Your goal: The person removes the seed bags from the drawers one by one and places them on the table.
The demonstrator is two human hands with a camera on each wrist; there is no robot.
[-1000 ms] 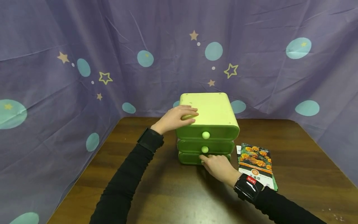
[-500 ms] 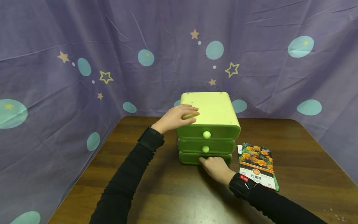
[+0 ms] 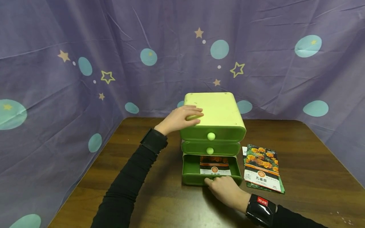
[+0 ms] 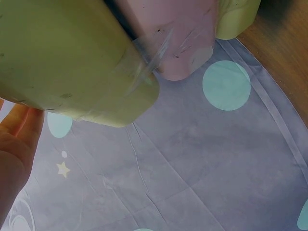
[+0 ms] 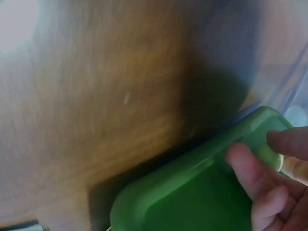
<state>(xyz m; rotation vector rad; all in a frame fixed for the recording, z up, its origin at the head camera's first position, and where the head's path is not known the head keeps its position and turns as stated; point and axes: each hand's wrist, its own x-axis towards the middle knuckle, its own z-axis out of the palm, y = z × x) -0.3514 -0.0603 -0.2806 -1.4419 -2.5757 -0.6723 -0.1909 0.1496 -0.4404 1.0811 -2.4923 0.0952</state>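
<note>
A small drawer cabinet (image 3: pixel 218 109) with a pale yellow-green top and three green drawers stands on the table. My left hand (image 3: pixel 182 119) rests on the left part of its top, fingers extended. With thumb and fingers my right hand (image 3: pixel 225 190) pinches the round knob (image 5: pixel 271 157) of the bottom drawer (image 3: pixel 194 179), which is pulled out toward me. Inside that drawer lies a flower seed packet (image 3: pixel 214 169) with orange blooms. The top drawer (image 3: pixel 194 134) and middle drawer (image 3: pixel 194 148) are closed. In the left wrist view the cabinet's side shows yellow and pink sections.
Right of the cabinet, several flat seed packets (image 3: pixel 262 167) lie stacked on the wooden table (image 3: pixel 154 202), with marigolds on the uppermost. A purple curtain (image 3: pixel 176 34) with stars and blue ovals hangs behind and at the sides.
The bottom drawer has slid out toward me with my right hand at its knob, and the seed packet inside has come into sight. My left hand has stayed on the cabinet top.
</note>
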